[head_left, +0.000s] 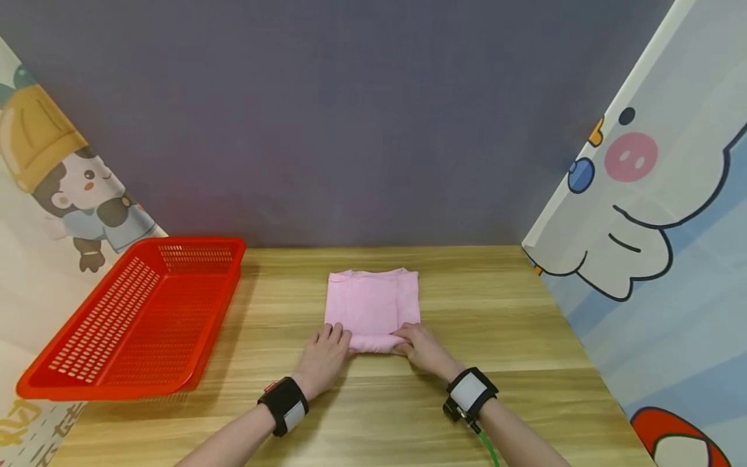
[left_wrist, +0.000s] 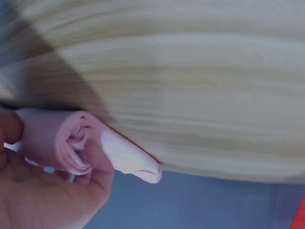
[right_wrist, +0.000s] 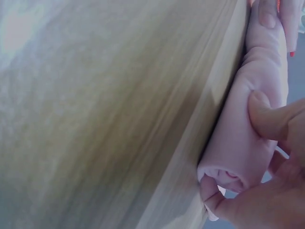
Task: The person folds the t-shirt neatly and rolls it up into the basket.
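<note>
A pink cloth (head_left: 373,301) lies on the table, its near edge wound into a roll while the far part stays flat. My left hand (head_left: 325,357) grips the left end of the roll. In the left wrist view the cloth's spiral end (left_wrist: 76,138) shows, with a finger pressed against it. At the opposite end, my right hand (head_left: 428,350) holds the roll too. The right wrist view has its thumb (right_wrist: 267,114) on the roll's side and a fingertip at the spiral end. Fingers of the left hand (right_wrist: 269,16) appear at the roll's far end there.
A red plastic basket (head_left: 201,337) with slotted walls stands on the left of the wooden table (head_left: 496,311). Behind the table rises a grey partition (head_left: 373,130). Cartoon-printed panels (head_left: 671,259) flank both sides. A green cable (head_left: 487,447) trails from the right wrist strap.
</note>
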`<action>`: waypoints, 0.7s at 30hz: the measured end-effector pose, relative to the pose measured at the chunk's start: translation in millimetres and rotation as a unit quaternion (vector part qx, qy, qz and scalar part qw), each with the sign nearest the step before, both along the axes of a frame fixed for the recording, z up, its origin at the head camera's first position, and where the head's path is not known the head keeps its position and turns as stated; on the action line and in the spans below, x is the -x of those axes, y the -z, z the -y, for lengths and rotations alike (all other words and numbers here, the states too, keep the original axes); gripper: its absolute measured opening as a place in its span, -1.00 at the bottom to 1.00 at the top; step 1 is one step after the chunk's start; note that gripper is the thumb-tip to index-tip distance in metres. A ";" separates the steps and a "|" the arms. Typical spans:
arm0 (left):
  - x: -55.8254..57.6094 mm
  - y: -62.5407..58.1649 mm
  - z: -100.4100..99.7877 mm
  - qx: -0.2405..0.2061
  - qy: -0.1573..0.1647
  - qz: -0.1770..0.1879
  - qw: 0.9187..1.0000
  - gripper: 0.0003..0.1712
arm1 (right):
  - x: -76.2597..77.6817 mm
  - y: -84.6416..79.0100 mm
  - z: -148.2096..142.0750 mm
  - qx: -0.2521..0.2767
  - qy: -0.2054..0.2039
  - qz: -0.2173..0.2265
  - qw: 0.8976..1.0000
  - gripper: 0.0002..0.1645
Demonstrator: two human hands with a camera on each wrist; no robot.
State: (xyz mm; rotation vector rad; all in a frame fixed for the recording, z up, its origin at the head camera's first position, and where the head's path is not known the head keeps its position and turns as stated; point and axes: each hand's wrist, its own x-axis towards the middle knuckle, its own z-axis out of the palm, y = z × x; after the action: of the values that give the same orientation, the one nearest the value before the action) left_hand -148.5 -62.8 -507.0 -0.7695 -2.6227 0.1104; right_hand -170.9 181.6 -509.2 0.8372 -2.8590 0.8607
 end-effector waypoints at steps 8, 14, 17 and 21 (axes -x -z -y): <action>-2.5 -11.9 2.9 -0.059 0.004 0.204 0.977 -0.74 | -14.0 -2.4 1.4 -0.023 0.012 -0.003 1.000 -0.90; 5.3 -14.1 7.2 -0.062 0.018 0.241 0.968 -0.77 | -21.5 -1.4 0.8 -0.060 0.041 -0.096 0.993 -0.62; 8.8 -16.9 9.4 -0.055 0.005 0.268 0.962 -0.72 | -21.6 -0.4 0.6 -0.083 0.058 -0.139 0.985 -0.45; 11.9 -22.2 10.9 -0.038 -0.018 0.315 0.948 -0.62 | -19.0 -0.2 2.8 -0.114 0.046 -0.172 0.977 -0.57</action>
State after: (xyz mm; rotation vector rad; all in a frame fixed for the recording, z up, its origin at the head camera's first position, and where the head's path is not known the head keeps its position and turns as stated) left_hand -160.5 -73.6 -484.8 -0.8350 -3.2131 -0.2710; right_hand -152.0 178.8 -509.0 0.7764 -2.6886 0.3397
